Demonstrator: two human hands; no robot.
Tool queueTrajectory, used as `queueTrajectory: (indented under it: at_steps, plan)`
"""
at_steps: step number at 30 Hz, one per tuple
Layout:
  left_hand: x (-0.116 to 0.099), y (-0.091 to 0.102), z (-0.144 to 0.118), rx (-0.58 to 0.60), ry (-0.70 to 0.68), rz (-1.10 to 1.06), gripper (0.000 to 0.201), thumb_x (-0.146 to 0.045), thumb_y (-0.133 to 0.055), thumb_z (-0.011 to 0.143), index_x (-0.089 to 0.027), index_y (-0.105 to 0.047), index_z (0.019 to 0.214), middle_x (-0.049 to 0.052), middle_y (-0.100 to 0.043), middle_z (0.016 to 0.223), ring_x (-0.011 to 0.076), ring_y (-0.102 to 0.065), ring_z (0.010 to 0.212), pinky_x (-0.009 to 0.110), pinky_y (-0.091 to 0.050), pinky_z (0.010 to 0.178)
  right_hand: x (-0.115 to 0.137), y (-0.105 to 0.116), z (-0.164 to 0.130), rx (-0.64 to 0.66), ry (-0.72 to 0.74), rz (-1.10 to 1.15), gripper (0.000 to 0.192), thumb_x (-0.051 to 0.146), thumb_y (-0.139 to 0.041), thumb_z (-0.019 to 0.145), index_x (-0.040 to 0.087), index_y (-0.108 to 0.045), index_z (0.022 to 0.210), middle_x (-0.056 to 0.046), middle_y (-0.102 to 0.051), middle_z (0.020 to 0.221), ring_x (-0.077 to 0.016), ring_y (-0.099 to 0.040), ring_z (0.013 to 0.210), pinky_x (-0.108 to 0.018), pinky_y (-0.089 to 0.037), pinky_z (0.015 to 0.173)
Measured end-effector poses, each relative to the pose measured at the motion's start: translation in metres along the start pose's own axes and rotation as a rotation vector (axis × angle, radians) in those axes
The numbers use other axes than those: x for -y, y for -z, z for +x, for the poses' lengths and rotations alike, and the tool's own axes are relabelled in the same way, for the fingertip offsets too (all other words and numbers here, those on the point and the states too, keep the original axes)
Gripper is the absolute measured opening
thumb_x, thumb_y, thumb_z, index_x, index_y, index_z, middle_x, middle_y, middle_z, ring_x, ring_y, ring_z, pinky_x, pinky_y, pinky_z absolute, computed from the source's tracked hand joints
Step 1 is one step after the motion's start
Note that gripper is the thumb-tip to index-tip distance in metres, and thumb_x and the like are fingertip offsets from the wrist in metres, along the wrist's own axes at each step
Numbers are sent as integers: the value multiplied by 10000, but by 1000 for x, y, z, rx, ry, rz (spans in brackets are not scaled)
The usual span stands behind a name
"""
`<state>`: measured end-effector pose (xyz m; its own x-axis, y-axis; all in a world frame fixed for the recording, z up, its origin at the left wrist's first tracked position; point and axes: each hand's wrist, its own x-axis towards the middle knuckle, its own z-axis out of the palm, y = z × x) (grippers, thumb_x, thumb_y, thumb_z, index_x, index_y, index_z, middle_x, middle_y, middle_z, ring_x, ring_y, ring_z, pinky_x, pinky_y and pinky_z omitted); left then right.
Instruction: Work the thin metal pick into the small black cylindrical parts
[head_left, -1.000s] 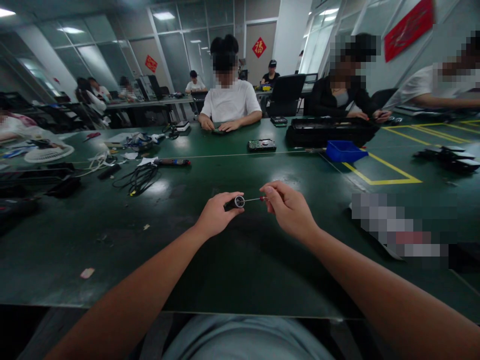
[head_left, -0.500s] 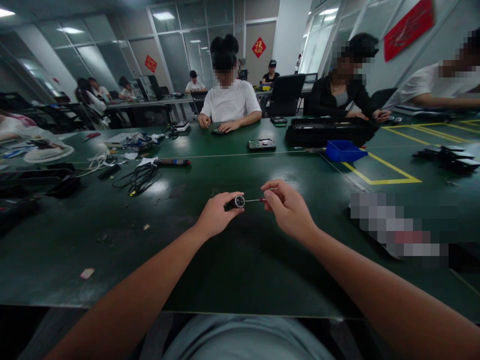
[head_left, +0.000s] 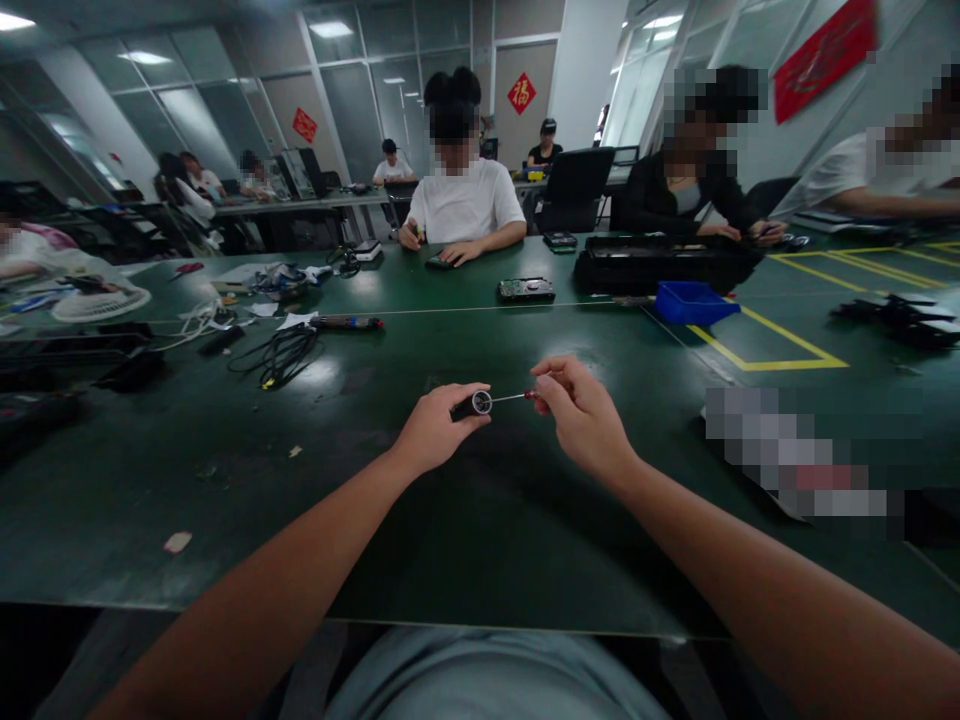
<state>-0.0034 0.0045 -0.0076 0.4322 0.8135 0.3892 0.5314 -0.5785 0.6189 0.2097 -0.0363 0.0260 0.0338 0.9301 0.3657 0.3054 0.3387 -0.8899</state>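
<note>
In the head view, the left hand grasps a short black cylinder between thumb and fingers, its silver-rimmed open end facing the camera and slightly toward the right hand. The right hand pinches the small red handle of a slim screwdriver, whose thin metal shaft runs nearly level across the gap to that open end; whether the tip touches anything inside is too small to tell. Both hands are above the near part of the dark green tabletop, with the cylinder between the left fingertips and the shaft. Ahead of them lies a hard drive with its circuit board showing, and to its right a blue bin sits just in front of a long black housing. On the left, a pen-shaped tool with a red end rests beside a loose black cable, and farther left is a round white grille. A pale scrap lies near the front edge. Across the tabletop sits a co-worker in a white T-shirt, one hand on a dark flat device.
</note>
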Motion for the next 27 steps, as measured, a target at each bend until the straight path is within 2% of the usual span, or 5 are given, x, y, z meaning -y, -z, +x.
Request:
queueTrajectory:
  at_steps: [6,9,12,19,27]
  plan:
    - [-1,1,-1,-34,8,-52,416,-239,-724,846,-262,-633,1252,37,-682,1186,216,-618,1118,405,-459,1018,-7,-5,6,-45,-125,345,235,444,-620,872,210,-622,881,-25,-640,812,-169,-614,750,-359,-512,761]
    - [-2,1,0,-19,-21,-83,423,-229,-718,849,-256,-628,1262,47,-668,1225,216,-603,1157,415,-443,1051,-13,-6,11,-88,-295,525,263,475,-622,864,212,-622,849,-18,-605,757,-165,-587,701,-344,-524,703]
    - [-3,1,0,-1,-32,-81,429,-233,-715,852,-260,-622,1270,44,-661,1248,216,-594,1177,424,-433,1067,-19,-4,15,-36,-495,633,267,453,-582,888,205,-594,787,-3,-538,654,-151,-526,577,-354,-529,649]
    - [-6,1,0,25,6,-4,428,-239,-725,846,-264,-629,1263,47,-674,1217,232,-604,1142,438,-452,1030,-22,-5,12,-121,-206,335,273,490,-524,920,222,-572,901,-32,-608,801,-166,-600,717,-332,-546,673]
    - [-7,2,1,30,9,28,427,-271,-728,847,-261,-625,1261,41,-685,1187,235,-611,1107,421,-461,993,-5,-2,3,-94,-13,-23,247,412,-469,975,204,-581,903,-18,-632,744,-157,-604,677,-331,-477,676]
